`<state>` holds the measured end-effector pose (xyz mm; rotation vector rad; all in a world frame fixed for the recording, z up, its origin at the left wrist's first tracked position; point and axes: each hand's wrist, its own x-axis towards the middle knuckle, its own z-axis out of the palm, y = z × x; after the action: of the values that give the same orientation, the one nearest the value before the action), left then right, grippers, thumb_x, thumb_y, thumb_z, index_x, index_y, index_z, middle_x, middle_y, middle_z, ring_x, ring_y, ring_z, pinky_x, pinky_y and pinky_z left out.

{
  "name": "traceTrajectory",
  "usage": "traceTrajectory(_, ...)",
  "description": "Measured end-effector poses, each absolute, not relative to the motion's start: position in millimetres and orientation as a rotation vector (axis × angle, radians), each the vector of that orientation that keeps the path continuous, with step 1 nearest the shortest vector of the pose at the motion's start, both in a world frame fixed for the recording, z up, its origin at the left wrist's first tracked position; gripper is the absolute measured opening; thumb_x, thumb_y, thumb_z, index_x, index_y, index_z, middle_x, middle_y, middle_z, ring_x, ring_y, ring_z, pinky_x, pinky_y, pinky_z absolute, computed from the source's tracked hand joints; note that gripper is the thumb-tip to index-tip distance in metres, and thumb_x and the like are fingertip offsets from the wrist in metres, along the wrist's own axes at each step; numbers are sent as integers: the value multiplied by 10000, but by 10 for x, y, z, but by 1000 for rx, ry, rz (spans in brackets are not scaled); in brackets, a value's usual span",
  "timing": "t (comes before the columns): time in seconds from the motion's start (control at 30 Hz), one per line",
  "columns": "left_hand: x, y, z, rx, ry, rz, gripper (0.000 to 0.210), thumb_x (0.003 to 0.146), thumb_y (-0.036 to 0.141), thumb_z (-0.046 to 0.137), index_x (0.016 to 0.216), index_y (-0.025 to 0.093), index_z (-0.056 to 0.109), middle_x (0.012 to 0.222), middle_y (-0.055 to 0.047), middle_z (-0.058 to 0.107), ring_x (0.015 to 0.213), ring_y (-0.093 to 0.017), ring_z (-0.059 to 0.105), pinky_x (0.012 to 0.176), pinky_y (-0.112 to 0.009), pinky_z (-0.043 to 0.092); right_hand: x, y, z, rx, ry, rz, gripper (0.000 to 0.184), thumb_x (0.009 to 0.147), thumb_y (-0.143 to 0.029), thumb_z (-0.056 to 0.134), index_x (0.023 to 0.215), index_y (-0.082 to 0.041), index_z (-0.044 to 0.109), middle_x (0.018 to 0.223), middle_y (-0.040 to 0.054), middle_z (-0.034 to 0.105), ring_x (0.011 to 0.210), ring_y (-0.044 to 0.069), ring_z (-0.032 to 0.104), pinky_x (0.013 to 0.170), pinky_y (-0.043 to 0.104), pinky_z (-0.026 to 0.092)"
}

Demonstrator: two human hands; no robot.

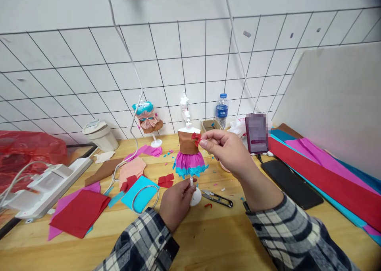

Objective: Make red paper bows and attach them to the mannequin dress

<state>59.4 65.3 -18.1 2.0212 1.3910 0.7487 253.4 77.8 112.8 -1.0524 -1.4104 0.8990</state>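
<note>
A small white dress form [188, 124] stands upright on a round base, dressed in a brown top [187, 144] and a magenta skirt [189, 159] with a ruffled blue hem. My left hand [176, 203] is closed around the form's thin stand, just below the skirt. Between the thumb and finger of my right hand [228, 150] is a small red bow [195, 138], held at the upper right of the brown top. Whether the bow touches the top I cannot tell. Thread snips [218, 198] lie to the right of the base, close to some red scraps [208, 205].
Colored paper sheets [80, 213] and a white power strip [56, 187] lie left. Behind stand a second dressed form [149, 120], a lidded cup [101, 136] and a water bottle [222, 110]. A propped phone [256, 138], a black phone [291, 183] and long paper strips [324, 175] are right.
</note>
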Motion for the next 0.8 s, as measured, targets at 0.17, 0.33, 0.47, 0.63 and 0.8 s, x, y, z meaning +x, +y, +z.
traceTrajectory(0.17,610,639,-128,2051,1450,686,332,913,394,463,1116,256,685,1099,-63,733,919,-231,697,690,-272,498,2529,814,1123,-1083,-1394,939,204,757,-374,666,809,-177,667,555,-58,399,488,65,293,454,210,230)
traceTrajectory(0.33,630,624,-76,2092,1448,657,311,914,387,458,1045,242,700,1068,-63,741,928,-229,694,730,-272,492,2449,827,1099,-1103,-1312,986,181,729,-347,675,767,-170,675,534,-60,424,462,56,303,443,205,246)
traceTrajectory(0.47,627,620,-83,2088,1420,677,309,911,399,461,1015,241,705,1045,-63,744,894,-219,698,690,-256,492,2406,833,1076,-1102,-1251,995,197,713,-350,689,772,-161,690,589,-37,518,469,50,326,441,201,261)
traceTrajectory(0.63,613,625,-121,2069,1425,684,312,910,401,469,1061,250,696,1025,-58,747,886,-226,696,693,-266,498,2369,833,1052,-1074,-1198,1084,232,687,-365,716,766,-149,695,662,-6,596,518,62,399,451,191,314)
traceTrajectory(0.8,607,636,-168,2023,1426,708,320,909,410,477,1079,245,693,1050,-64,742,919,-235,693,709,-272,501,2331,836,1006,-1065,-1180,1090,251,698,-394,705,777,-159,666,654,-12,573,520,69,400,428,184,303)
